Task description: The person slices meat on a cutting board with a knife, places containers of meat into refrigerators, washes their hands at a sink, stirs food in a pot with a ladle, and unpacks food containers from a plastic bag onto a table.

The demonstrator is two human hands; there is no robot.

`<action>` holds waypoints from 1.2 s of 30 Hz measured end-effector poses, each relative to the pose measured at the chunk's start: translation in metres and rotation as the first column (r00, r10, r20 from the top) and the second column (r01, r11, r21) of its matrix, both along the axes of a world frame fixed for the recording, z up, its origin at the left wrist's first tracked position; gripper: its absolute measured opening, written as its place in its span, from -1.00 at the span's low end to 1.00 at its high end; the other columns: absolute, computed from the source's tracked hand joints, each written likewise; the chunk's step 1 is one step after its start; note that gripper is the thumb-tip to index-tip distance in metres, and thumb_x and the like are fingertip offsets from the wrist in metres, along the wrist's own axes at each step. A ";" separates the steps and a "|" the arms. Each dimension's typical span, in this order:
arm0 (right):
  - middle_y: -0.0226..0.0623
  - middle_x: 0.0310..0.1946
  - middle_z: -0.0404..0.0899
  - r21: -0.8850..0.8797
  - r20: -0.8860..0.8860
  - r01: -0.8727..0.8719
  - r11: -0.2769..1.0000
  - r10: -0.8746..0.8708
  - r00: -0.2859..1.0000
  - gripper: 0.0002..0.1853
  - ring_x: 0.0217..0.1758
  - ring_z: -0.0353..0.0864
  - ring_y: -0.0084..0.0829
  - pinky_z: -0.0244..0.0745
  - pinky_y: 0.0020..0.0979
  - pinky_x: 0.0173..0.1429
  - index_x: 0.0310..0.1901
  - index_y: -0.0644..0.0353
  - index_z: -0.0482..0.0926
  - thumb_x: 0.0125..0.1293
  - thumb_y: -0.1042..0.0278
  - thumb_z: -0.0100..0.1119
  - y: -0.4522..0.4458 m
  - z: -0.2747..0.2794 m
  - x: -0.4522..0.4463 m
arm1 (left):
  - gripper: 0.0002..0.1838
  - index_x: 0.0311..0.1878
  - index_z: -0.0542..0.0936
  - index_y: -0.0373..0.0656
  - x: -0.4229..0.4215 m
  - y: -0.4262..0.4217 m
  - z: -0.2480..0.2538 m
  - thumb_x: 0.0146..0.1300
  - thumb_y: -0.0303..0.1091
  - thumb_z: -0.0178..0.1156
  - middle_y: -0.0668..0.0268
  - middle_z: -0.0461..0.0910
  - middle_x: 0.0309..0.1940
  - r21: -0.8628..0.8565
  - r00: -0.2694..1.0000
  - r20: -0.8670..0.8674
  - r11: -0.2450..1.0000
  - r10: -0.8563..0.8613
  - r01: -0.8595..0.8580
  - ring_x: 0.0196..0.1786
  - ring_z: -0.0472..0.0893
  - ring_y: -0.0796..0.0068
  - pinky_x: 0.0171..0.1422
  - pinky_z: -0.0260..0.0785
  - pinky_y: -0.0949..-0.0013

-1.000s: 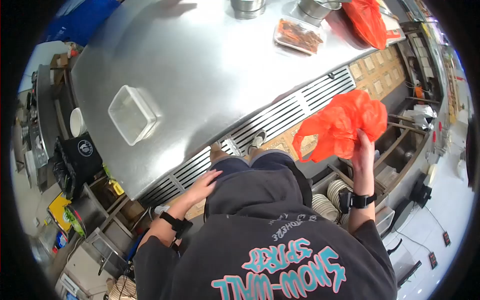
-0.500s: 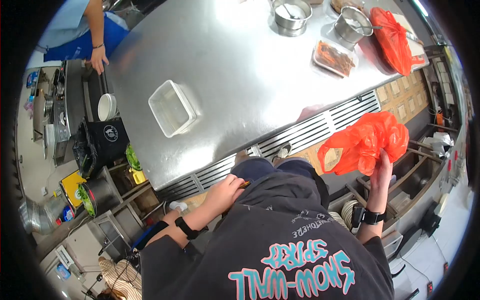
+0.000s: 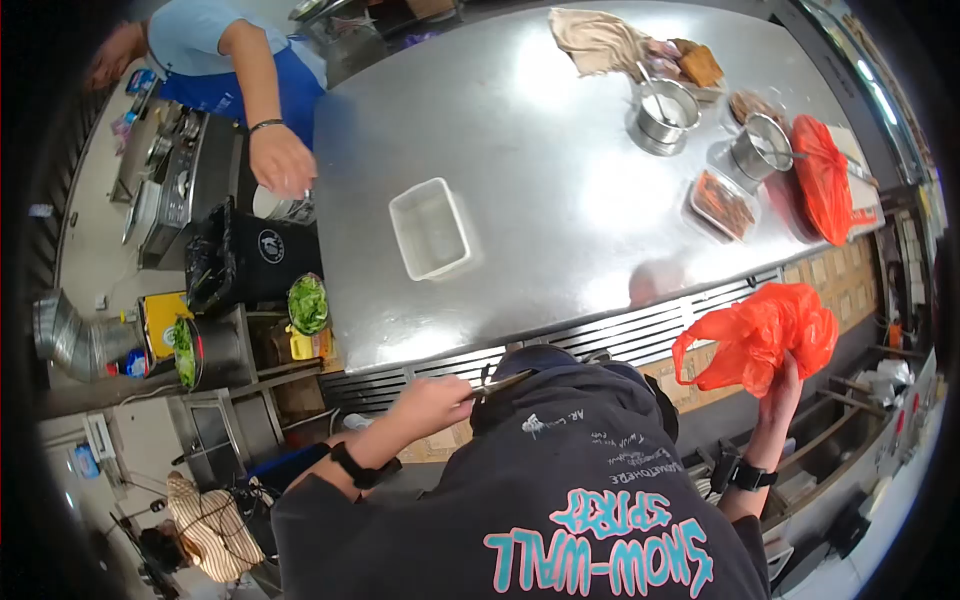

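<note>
My left hand is closed on a thin pointed metal object, held in front of my shirt at the waist; its exact kind is hard to make out. On the right, my right hand grips a crumpled red plastic bag, bunched above the fingers, with a loop hanging to the left. The bag hangs beyond the near edge of the steel table. A white rectangular container stands on the table's left half.
Metal pots, a tray of reddish food, a tied red bag and a cloth lie on the table's far right. A co-worker's hand is over a white bowl at left, near a black bag and greens.
The view has swung, shifting the table rightward. My left hand, open at first, now holds the thin object. My right hand keeps the red bag. The co-worker has come into view.
</note>
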State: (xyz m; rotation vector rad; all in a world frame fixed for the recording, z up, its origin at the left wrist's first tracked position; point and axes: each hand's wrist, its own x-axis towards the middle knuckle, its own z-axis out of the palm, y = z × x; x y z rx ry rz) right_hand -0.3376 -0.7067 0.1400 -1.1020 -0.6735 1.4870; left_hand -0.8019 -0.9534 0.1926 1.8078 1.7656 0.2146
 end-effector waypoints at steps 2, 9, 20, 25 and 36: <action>-0.20 0.07 0.38 -0.016 -0.003 -0.008 1.000 0.008 1.000 -0.58 0.10 0.42 -0.32 0.33 -0.31 0.18 0.16 0.26 0.24 0.25 0.47 -0.04 0.000 -0.001 -0.002 | -0.91 -0.42 0.49 -0.17 -0.025 -0.008 0.033 0.06 -0.37 0.13 0.27 0.47 -0.54 -0.043 0.972 0.070 0.974 0.224 -0.221 -0.52 0.49 0.35 -0.42 0.38 0.33; -0.20 0.03 0.43 0.008 -0.058 -0.067 0.998 0.067 0.996 -0.59 0.06 0.45 -0.33 0.35 -0.32 0.16 0.12 0.28 0.28 0.26 0.37 -0.01 0.005 0.007 -0.026 | -0.88 -0.20 0.43 -0.09 -0.109 -0.048 0.036 0.20 -0.36 0.07 0.42 0.45 -0.34 -0.255 -0.097 0.838 0.230 0.537 -0.939 -0.30 0.49 0.59 -0.33 0.46 0.43; -0.27 0.12 0.34 0.083 -0.124 -0.152 0.985 0.161 0.979 -0.46 0.17 0.35 -0.33 0.22 -0.31 0.25 0.18 0.23 0.22 0.12 0.51 0.06 0.009 0.025 -0.075 | -0.69 0.00 0.38 -0.12 -0.171 -0.016 -0.021 0.19 -0.35 0.14 0.35 0.45 -0.20 -0.215 -0.183 0.949 0.101 0.256 -0.971 -0.15 0.46 0.52 0.11 0.35 0.26; -0.26 0.10 0.37 0.052 -0.108 -0.401 0.915 0.404 0.908 -0.49 0.15 0.37 -0.32 0.26 -0.31 0.23 0.16 0.24 0.25 0.12 0.56 0.04 0.015 0.049 -0.158 | -0.22 0.33 -0.05 -0.09 -0.109 0.034 0.043 0.16 -0.24 0.19 0.19 0.15 0.19 -0.048 -0.009 0.842 0.059 0.539 -0.997 0.13 0.28 0.44 0.22 0.13 0.31; -0.29 0.09 0.38 0.133 -0.173 -0.698 0.704 0.710 0.683 -0.54 0.13 0.40 -0.36 0.31 -0.33 0.19 0.12 0.23 0.28 0.14 0.53 0.04 -0.068 0.053 -0.402 | 0.05 0.36 -0.46 0.21 -0.069 0.091 0.019 0.14 -0.28 0.23 0.23 -0.05 0.35 -0.373 -0.340 0.919 0.727 0.202 -0.577 0.31 0.15 0.31 0.29 0.14 0.07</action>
